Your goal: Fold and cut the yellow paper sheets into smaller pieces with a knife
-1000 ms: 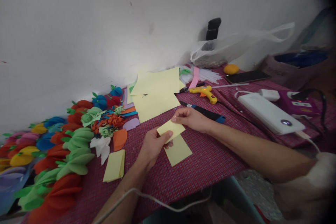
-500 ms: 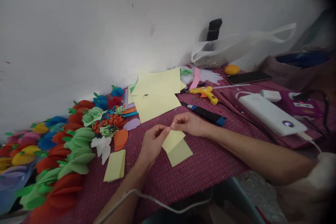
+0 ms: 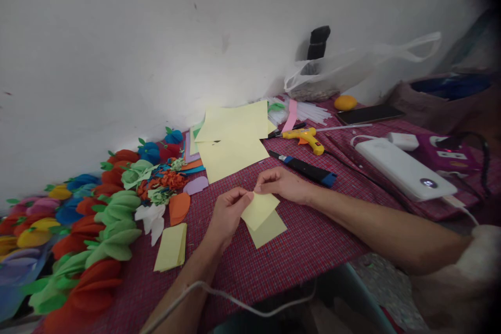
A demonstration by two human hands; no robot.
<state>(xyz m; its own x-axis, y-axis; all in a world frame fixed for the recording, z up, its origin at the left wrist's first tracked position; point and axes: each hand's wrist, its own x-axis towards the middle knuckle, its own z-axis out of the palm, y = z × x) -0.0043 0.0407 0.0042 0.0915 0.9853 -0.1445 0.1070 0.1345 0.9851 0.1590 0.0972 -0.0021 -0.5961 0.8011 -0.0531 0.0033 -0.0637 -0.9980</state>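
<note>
Between my two hands is a small piece of yellow paper (image 3: 261, 211), pinched along its far edge. My left hand (image 3: 230, 211) grips its left corner with thumb and forefinger. My right hand (image 3: 279, 185) pinches close beside it, the fingertips of both hands nearly touching. Partly under the held piece, another yellow paper square (image 3: 270, 229) lies flat on the checked cloth. A small stack of cut yellow paper (image 3: 171, 248) rests left of my left forearm. Larger yellow sheets (image 3: 235, 154) lie beyond my hands.
Colourful paper fruit shapes (image 3: 113, 224) crowd the left side. Right of the sheets are a yellow glue gun (image 3: 307, 138) and a black-and-blue utility knife (image 3: 307, 168). A white power bank (image 3: 405, 169), a phone (image 3: 370, 114) and a purple power strip (image 3: 446, 155) sit at right. A white cable (image 3: 235, 302) crosses in front.
The held yellow paper has turned slightly, its right and lower corners shifting right over the square beneath. Both hands keep their pinch in nearly the same place.
</note>
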